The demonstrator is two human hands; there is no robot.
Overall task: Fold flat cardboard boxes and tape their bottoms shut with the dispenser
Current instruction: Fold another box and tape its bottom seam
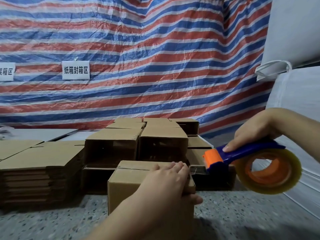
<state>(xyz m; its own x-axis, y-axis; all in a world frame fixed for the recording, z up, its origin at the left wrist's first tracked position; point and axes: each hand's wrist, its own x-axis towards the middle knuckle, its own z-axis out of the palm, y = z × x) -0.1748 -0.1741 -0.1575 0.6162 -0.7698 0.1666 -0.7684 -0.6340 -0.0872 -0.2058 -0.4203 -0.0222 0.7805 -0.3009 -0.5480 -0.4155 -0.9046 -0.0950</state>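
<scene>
Left hand (170, 177) presses flat, hiding the box (131, 181) top; right hand (251, 134) grips the dispenser (242, 156).

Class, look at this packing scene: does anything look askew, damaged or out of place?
Nothing stands out. The left hand steadies the box while the right hand holds the tape dispenser at its right edge. The flat cardboard stack lies fairly even.
</scene>
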